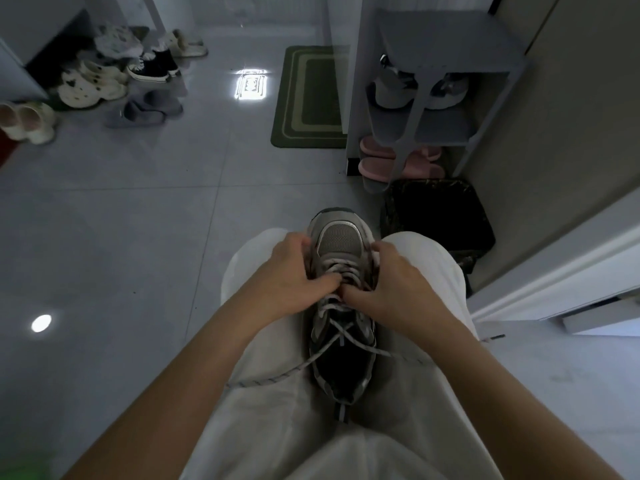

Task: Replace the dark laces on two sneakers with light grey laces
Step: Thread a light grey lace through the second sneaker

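A grey sneaker (341,244) lies between my knees, toe pointing away from me, on my white trousers. A light grey lace (337,308) runs through its lower eyelets, and its two loose ends cross over the dark shoe opening and trail onto my thighs. My left hand (294,271) holds the sneaker's left side, thumb pressed on the laces at mid-tongue. My right hand (398,278) grips the right side, thumb meeting the left thumb on the lacing. No second sneaker or dark lace can be told apart here.
A black bin (440,220) stands just right of my knee, under a grey shoe rack (446,98) with pink slippers (377,164). A green mat (311,98) lies ahead. Several shoes and slippers (114,77) sit at the far left on the tiled floor.
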A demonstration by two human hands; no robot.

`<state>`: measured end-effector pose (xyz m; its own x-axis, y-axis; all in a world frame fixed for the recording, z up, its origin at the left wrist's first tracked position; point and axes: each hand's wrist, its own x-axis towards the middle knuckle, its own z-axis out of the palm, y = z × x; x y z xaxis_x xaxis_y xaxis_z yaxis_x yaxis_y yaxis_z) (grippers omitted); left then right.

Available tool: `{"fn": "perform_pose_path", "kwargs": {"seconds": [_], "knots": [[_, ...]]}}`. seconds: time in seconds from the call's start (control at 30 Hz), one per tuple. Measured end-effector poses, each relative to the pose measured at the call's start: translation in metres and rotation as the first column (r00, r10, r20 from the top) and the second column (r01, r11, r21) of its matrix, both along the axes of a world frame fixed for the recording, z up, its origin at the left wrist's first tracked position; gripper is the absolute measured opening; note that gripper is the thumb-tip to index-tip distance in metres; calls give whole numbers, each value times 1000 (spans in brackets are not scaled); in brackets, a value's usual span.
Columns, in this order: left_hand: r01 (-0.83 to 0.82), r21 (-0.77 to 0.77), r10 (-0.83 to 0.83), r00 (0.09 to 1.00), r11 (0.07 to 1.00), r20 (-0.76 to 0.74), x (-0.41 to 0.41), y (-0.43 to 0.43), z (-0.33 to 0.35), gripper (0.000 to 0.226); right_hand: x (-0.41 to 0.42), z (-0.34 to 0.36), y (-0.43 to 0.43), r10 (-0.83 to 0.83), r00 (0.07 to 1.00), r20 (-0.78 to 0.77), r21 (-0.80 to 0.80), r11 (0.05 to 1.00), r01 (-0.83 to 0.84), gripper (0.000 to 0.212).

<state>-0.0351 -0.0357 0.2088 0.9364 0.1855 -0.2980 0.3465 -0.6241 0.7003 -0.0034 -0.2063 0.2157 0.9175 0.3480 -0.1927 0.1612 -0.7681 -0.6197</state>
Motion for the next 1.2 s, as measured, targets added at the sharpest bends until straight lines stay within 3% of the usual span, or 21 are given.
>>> {"fn": "perform_pose_path", "kwargs": {"seconds": [0.1,0.2,0.3,0.4,0.53,0.63,0.73,0.77,0.9,1.0,1.2], "knots": [[57,57,-52,996,997,-72,2,-8,-6,91,1,0,8,35,998,-54,-30,999,-36,73],[27,36,-24,997,999,-78,6,-6,-6,85,9,7,7,15,999,-52,-41,999,-17,56],[4,31,-2,999,1000,-52,1,-7,-5,75,9,8,10,12,996,-93,-69,997,-18,65],[21,8,-21,999,1000,-30,-4,-11,-3,80,11,3,14,48,994,-98,-124,990,-60,63],[35,-43,-37,998,998,-54,-8,-9,-2,91,22,9,-4,155,975,-162,-46,985,-164,57],[21,-101,-26,999,995,-42,-9,-10,1,79,32,8,-14,209,951,-226,50,978,-203,70],[-52,-238,46,998,970,-32,-8,-7,2,61,34,5,-18,147,930,-336,199,977,-82,72],[-76,-287,73,997,955,-22,-10,-5,0,58,33,2,-20,118,937,-330,227,973,-43,74],[-41,-324,63,996,945,58,-22,-3,-1,72,15,-4,-22,74,989,-129,81,995,-64,77],[85,-380,-83,996,921,22,-34,-8,-9,88,-6,1,-24,68,983,-168,159,986,-41,82],[-31,-395,50,998,918,39,-47,-24,-18,54,-35,-6,-18,-2,998,-70,89,996,8,67]]}}
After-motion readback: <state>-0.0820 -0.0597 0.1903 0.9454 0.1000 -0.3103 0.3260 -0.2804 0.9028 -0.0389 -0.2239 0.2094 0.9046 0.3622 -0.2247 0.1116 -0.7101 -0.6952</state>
